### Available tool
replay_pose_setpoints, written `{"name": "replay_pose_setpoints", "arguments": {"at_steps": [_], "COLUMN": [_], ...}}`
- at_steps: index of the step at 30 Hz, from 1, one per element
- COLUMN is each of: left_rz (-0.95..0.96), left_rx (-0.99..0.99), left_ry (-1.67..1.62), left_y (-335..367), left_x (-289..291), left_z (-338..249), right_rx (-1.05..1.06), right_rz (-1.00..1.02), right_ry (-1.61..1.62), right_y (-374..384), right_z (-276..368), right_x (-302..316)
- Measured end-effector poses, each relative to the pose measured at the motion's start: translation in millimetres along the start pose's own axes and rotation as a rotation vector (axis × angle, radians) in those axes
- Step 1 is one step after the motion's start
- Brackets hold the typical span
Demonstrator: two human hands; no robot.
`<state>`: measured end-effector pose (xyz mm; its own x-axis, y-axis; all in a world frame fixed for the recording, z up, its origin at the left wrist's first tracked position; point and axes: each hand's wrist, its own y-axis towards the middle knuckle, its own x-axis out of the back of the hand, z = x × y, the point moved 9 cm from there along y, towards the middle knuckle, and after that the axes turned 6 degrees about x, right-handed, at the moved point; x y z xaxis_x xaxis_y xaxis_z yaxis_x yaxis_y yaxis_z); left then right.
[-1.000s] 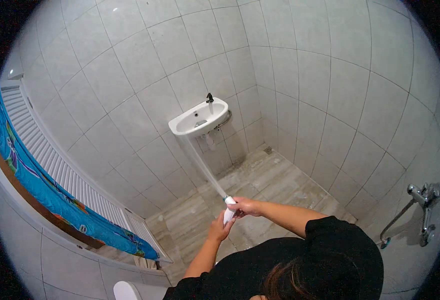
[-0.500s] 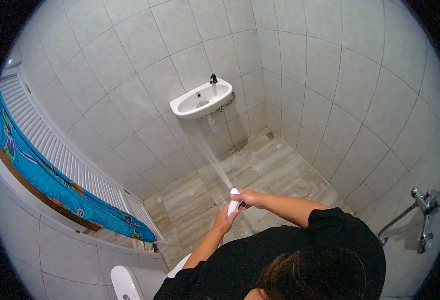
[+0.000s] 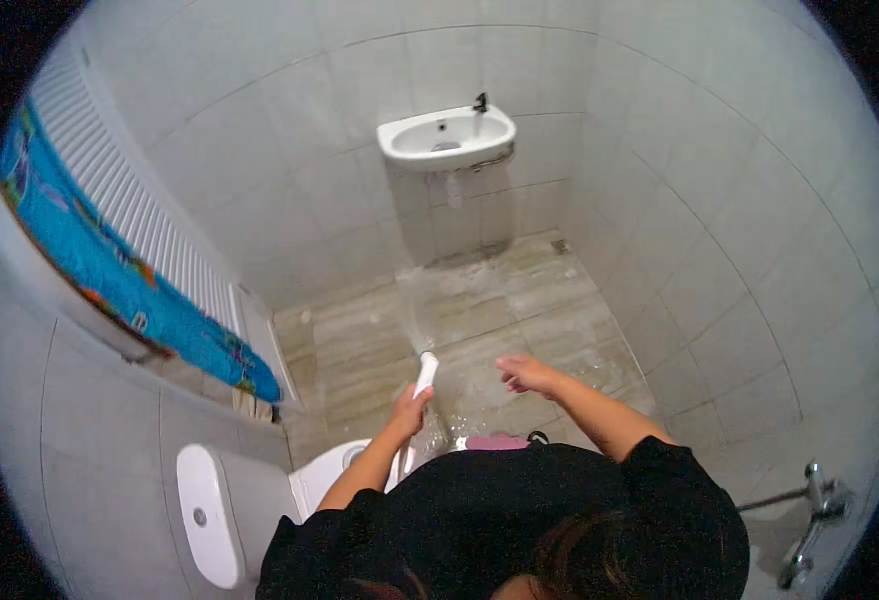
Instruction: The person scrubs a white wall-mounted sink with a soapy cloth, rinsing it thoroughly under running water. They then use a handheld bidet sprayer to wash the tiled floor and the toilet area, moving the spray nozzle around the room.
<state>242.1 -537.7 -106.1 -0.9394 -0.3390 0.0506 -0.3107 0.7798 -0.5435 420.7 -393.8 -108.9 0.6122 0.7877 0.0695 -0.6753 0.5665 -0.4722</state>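
Observation:
My left hand (image 3: 410,412) is closed round the handle of a white hand shower (image 3: 427,372). Water sprays from its head toward the far wall and the wet floor (image 3: 505,310). To the right, my right hand (image 3: 528,374) is apart from the shower, empty, with its fingers loosely stretched. A hose hangs below the shower beside my left forearm and partly disappears behind it. Ahead on the wall is a small white washbasin (image 3: 450,160) with a black tap (image 3: 481,102).
A white toilet (image 3: 210,515) stands at the lower left. A blue patterned cloth (image 3: 150,305) hangs by a white louvred door (image 3: 130,190). At the lower right is a chrome mixer tap (image 3: 815,515). A floor drain (image 3: 560,246) sits in the far corner; something pink (image 3: 497,442) lies close to me.
My right hand has let go of the hand shower and moved right. My left hand keeps hold of it, now further left. The view has shifted, showing more of the toilet and the pink thing.

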Motion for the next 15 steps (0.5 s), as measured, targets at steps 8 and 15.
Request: {"name": "replay_pose_setpoints", "arguments": {"at_steps": [8, 15], "left_rz": [-0.062, -0.242], "left_rx": [0.024, -0.070], "left_ry": [-0.295, -0.418], "left_y": [-41.0, -52.4], "left_x": [53.4, 86.2], "left_z": [27.3, 25.3], "right_rx": [-0.029, 0.029], "right_rz": [-0.109, -0.082], "right_ry": [-0.031, -0.073], "right_y": [-6.4, 6.2], "right_z": [-4.5, 6.3], "right_x": [50.5, 50.7]}}
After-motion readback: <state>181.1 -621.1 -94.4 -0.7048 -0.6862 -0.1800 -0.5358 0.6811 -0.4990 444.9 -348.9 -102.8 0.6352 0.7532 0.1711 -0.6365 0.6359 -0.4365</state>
